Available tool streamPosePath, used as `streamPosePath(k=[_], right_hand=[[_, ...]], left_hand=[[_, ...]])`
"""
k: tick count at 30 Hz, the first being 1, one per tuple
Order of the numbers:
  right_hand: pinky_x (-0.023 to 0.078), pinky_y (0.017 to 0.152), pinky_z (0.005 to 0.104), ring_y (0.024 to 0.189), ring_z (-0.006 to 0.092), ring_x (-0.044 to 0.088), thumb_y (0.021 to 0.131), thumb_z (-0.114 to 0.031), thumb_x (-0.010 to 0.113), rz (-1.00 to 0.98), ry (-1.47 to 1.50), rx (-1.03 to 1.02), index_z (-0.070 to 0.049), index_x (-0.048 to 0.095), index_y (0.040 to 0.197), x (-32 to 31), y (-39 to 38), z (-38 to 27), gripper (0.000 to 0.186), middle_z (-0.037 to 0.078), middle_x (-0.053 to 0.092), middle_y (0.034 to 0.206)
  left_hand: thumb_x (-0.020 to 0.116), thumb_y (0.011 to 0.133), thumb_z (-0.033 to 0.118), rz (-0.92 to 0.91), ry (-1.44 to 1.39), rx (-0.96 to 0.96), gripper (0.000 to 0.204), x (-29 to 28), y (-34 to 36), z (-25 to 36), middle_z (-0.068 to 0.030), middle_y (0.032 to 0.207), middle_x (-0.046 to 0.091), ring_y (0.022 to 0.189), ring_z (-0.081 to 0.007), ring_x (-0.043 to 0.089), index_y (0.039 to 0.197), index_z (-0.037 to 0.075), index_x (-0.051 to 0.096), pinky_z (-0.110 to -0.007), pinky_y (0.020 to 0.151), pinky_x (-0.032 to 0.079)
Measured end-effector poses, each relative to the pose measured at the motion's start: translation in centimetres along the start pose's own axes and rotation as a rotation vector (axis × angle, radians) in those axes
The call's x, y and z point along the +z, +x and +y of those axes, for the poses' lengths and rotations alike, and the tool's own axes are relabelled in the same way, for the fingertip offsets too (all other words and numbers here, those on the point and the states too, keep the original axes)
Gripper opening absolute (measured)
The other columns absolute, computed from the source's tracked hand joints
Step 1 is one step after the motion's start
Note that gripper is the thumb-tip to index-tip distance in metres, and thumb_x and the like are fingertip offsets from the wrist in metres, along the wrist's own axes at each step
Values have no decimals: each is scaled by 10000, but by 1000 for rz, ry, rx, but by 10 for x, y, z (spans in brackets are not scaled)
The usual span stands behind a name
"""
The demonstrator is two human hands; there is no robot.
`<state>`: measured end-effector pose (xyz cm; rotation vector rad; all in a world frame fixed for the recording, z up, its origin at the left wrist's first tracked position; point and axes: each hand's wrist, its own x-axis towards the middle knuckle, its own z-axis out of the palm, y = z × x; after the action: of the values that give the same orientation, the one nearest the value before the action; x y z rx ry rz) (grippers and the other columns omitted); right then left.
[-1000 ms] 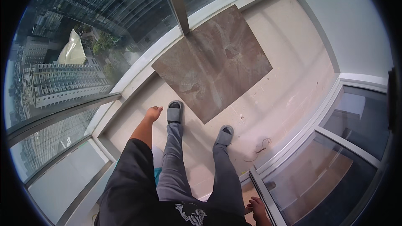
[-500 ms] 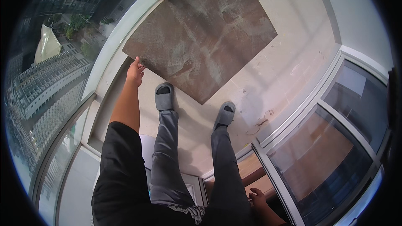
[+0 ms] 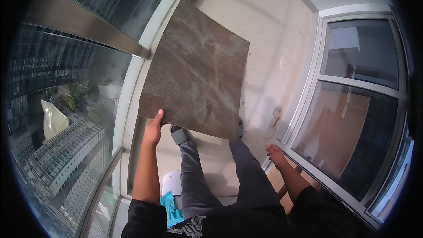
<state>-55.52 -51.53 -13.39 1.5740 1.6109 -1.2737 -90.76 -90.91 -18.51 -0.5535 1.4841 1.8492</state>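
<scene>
A large brown-grey mottled floor mat is tilted up before me, its near edge raised and hiding most of my right slipper. My left hand grips its near left corner, thumb on top and fingers underneath, out of sight. Whether its far edge rests on the floor, I cannot tell. My right hand is apart from the mat, right of my legs by the sliding door frame. Its fingers are curled in, and nothing shows in them. The grey left slipper stands below the mat's near edge.
Tall glass windows with a metal frame run along the left. A sliding glass door stands at the right, beside a pale tiled floor. A turquoise cloth and a white rounded object are beside my left leg.
My left hand has raised the mat's near edge and drawn it toward me, over my right slipper. My right hand has come up and forward. The view has turned.
</scene>
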Motion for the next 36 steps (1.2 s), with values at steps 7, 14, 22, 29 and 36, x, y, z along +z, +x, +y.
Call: streamPosePath(k=[7, 14, 22, 29, 36], right_hand=[[465, 808, 354, 924, 225, 580, 944, -569, 386, -114, 475, 209, -53, 587, 1086, -2, 137, -52, 571, 66, 626, 998], [412, 984, 421, 1121, 237, 551, 970, -447, 427, -246, 859, 261, -19, 545, 1191, -56, 164, -105, 496, 117, 604, 1193], [358, 1024, 376, 1144, 232, 518, 952, -348, 495, -49, 1150, 104, -10, 538, 1217, -132, 145, -171, 432, 103, 578, 1237], [404, 988, 420, 1048, 261, 581, 953, -442, 427, -115, 1196, 66, -33, 594, 1094, -185, 158, -211, 464, 128, 641, 1105], [438, 956, 464, 982, 328, 617, 939, -502, 422, 4, 1268, 78, -22, 589, 1065, -232, 130, -351, 524, 170, 661, 1033]], left_hand=[[539, 932, 270, -84, 56, 89, 396, 128, -45, 103, -108, 1032, 618, 864, -218, 621, 1193, -21, 482, -357, 716, 517], [577, 891, 197, 55, 89, 260, 328, 259, -72, 170, -44, 988, 602, 817, -148, 600, 1167, 40, 495, -290, 698, 483], [626, 841, 189, 33, 240, 349, 182, 379, -97, 252, 76, 656, 457, 600, -38, 354, 701, 132, 525, -240, 543, 259], [607, 848, 130, -242, 247, 342, 246, 463, -52, 330, -9, 963, 576, 893, -109, 513, 1059, 11, 567, -269, 799, 409], [607, 886, 117, -430, 200, 299, 215, 541, 26, 430, -14, 970, 573, 877, -91, 524, 1072, 22, 557, -269, 782, 441]])
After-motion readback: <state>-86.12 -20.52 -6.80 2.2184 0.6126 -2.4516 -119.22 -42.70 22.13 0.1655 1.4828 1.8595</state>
